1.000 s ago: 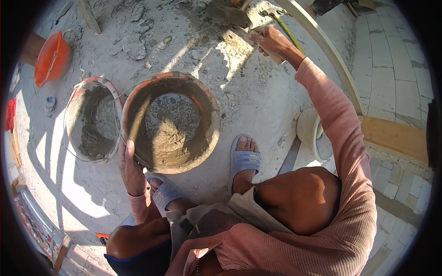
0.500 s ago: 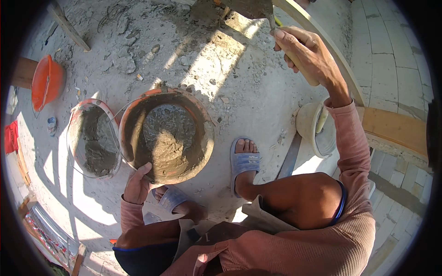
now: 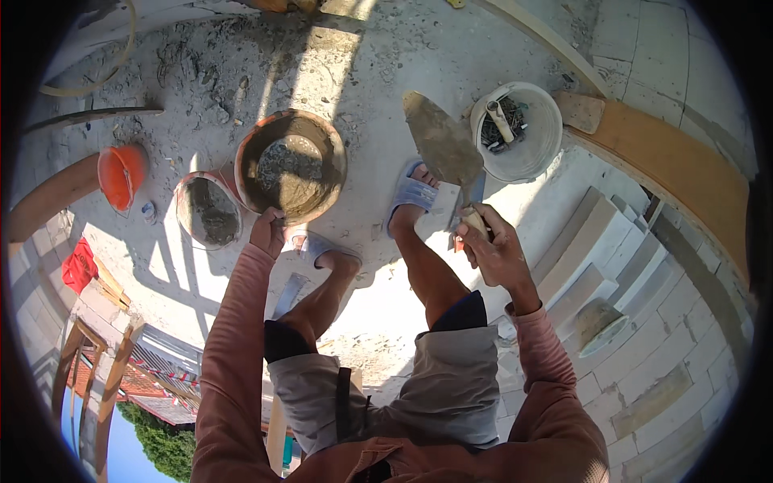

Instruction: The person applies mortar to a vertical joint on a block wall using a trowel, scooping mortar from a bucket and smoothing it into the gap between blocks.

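Observation:
My left hand (image 3: 268,232) is closed on the near rim of an orange, mortar-caked bucket (image 3: 336,137). Wet grey-brown mortar (image 3: 299,185) lies inside it, partly sunlit. Off to the right, my right hand (image 3: 493,245) wraps round the handle of a pointing-shaped trowel (image 3: 441,138), its broad blade smeared with mortar and directed away from me. The blade hangs over the area between my right sandal (image 3: 409,193) and a whitish bucket (image 3: 545,165), which holds dark bits and a pale tube-like piece.
Left of the mortar bucket stands a smaller mortar-stained bucket (image 3: 183,221), and beyond it an orange bucket (image 3: 121,165). A red cloth (image 3: 78,266) lies at the left. Wooden boards (image 3: 660,153) and pale blocks (image 3: 588,233) line the right side. Rubble (image 3: 217,113) covers the far floor.
My right hand has brought the trowel down and nearer, from the far right to beside my right foot. My view is higher, with straighter legs. The left hand stays on the bucket rim.

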`<state>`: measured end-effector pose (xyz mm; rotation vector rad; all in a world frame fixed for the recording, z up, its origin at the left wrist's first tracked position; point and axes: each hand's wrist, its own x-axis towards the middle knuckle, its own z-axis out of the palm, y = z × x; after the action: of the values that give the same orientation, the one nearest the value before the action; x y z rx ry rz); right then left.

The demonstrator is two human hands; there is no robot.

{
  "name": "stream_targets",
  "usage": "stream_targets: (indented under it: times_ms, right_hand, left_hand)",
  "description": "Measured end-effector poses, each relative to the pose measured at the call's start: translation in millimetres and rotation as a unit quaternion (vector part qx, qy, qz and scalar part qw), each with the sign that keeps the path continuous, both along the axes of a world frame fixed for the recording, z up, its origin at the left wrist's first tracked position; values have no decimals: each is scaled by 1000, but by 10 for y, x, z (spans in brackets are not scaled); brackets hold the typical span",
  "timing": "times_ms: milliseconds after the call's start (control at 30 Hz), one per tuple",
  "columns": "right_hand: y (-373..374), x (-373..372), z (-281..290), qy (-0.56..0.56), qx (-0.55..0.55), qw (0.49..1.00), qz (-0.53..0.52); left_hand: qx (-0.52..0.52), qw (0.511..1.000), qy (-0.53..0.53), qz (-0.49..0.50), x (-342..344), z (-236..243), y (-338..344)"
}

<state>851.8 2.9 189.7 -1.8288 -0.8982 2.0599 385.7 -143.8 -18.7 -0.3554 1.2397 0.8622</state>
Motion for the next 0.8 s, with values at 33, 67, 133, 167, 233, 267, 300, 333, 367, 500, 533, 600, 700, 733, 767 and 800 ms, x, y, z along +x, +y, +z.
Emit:
stream_targets:
  times_ms: [33, 67, 133, 167, 233, 267, 300, 333, 367, 500, 533, 600, 700, 733, 767, 800]
  right_hand:
    - [-82, 193, 223, -3, -11, 999, -42]
    - [-160, 358, 452, -4, -22, 996, -82]
    - [-338, 654, 785, -23, -18, 991, -133]
    - [-399, 788, 959, -27, -12, 988, -149]
    - [-451, 980, 1282, -71, -51, 982, -168]
    - [-491, 1037, 1408, -70, -51, 981, -173]
    - [-524, 1083, 1517, -75, -76, 972, -210]
    - [-540, 1105, 1628, -77, -100, 961, -246]
    - [-520, 1103, 1737, -93, -122, 955, -253]
    - [-562, 1087, 2020, -68, -119, 928, -348]
    - [-521, 1067, 2068, -66, -122, 928, -346]
    - [-437, 1013, 2155, -36, -116, 913, -391]
    - [-236, 912, 2205, -36, -102, 906, -409]
    - [-151, 880, 2216, -33, -88, 897, -432]
    - [-61, 856, 2227, -32, -96, 898, -428]
    - [50, 813, 2231, -49, -88, 891, -442]
  left_hand:
    - [-2, 1000, 12, 3, 183, 211, 159]
    - [-4, 1000, 25, 10, 348, 435, 292]
    - [-22, 999, -36, 15, 495, 832, 339]
    - [-27, 999, 17, 2, 907, 1352, 627]
    - [4, 997, -56, 60, 1010, 1634, 511]
    - [4, 997, -56, 55, 1180, 1866, 616]
    - [-25, 998, -14, 54, 1439, 2245, 844]
    - [-53, 997, 29, 54, 1619, 2503, 987]
    - [-52, 998, 20, 29, 1695, 2622, 1044]
    - [-10, 1000, -8, -6, 2129, 2864, 1346]
    - [-12, 1000, 3, -15, 2419, 3184, 1757]
    - [-1, 998, -12, -56, 2581, 3349, 2116]
    - [16, 997, -23, -66, 2724, 3217, 2578]
    - [18, 995, -21, -95, 2821, 3228, 2872]
    - [20, 992, -20, -124, 2916, 3166, 3144]
    - [71, 984, -11, -161, 2955, 2941, 3300]
